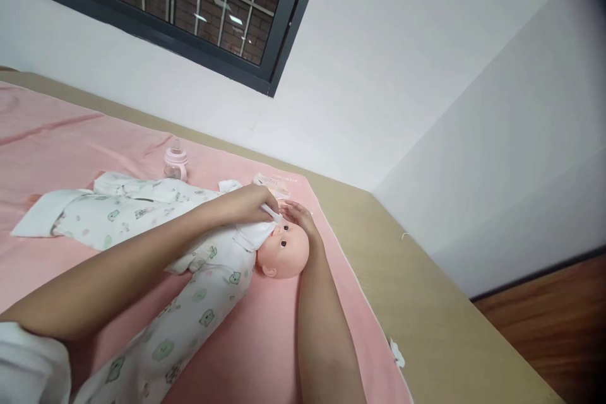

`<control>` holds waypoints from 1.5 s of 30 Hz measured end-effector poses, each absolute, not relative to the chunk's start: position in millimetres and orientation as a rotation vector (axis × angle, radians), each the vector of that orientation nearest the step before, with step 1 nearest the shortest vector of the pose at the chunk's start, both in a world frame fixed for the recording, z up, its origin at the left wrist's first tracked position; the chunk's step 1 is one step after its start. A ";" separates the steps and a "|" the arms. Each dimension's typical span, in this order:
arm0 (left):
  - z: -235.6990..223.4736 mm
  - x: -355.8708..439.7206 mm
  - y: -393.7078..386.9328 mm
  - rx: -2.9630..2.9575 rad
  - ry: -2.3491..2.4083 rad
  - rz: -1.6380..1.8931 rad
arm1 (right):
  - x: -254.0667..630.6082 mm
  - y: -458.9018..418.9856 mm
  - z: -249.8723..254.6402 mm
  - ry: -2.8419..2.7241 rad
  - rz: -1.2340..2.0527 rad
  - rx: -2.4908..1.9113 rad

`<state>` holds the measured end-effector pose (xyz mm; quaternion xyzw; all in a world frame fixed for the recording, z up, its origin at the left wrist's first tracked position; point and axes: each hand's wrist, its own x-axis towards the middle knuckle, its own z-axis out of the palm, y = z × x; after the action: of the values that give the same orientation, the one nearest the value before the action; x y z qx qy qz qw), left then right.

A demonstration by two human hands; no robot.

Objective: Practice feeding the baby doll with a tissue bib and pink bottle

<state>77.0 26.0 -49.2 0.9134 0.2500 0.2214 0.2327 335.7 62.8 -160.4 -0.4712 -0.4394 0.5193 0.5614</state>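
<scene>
Doll (286,259) lies on the pink sheet (269,334), head near centre, legs toward 9 o'clock. My left hand (250,203): grip pinched on white cloth (255,235) beside the mouth. My right hand (303,219): grip released, cupped against the head's 1 o'clock side. Risk, my judgement: pulling too hard could drag cloth over the face; the smooth head could roll if support slips. Bottle (175,163) at 10 o'clock: no readable label. Sheet-edge lettering, 12 o'clock: illegible.

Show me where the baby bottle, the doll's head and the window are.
Baby bottle (175,156): head view, pink collar.
Doll's head (294,251): head view, forehead.
Window (271,44): head view, dark frame.
</scene>
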 end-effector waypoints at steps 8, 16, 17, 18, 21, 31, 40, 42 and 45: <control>-30.9 64.2 26.8 2.556 0.866 0.707 | 332.9 58.5 -135.9 -1.099 1.176 -1.162; -28.8 55.1 28.6 2.662 1.000 0.877 | 288.2 14.9 -26.7 -1.696 0.834 -1.049; -28.5 55.9 27.7 2.689 1.012 0.869 | 279.3 7.6 -17.4 -1.778 0.770 -1.070; -28.0 56.8 26.7 2.711 1.011 0.859 | 270.6 1.2 -10.3 -1.852 0.698 -1.110; -25.7 58.3 23.6 2.740 0.984 0.828 | 249.1 -10.1 -1.3 -1.952 0.481 -1.250; -28.6 54.8 26.8 2.605 0.957 0.914 | 247.5 11.0 -15.9 -1.950 0.182 -1.498; -7.9 -19.8 65.6 2.266 1.345 1.125 | 290.8 9.1 -18.7 -1.826 0.227 -1.920; -3.6 -40.6 73.2 2.121 1.518 1.116 | 300.7 8.3 -20.3 -1.776 0.280 -1.987; -3.1 -62.4 80.6 2.007 1.724 1.012 | 309.1 7.3 -23.0 -1.673 0.358 -1.968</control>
<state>-62.4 80.6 -3.1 0.7001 0.6014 0.3530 0.1535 309.1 7.3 -23.0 -0.7279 -0.6190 0.1323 0.2637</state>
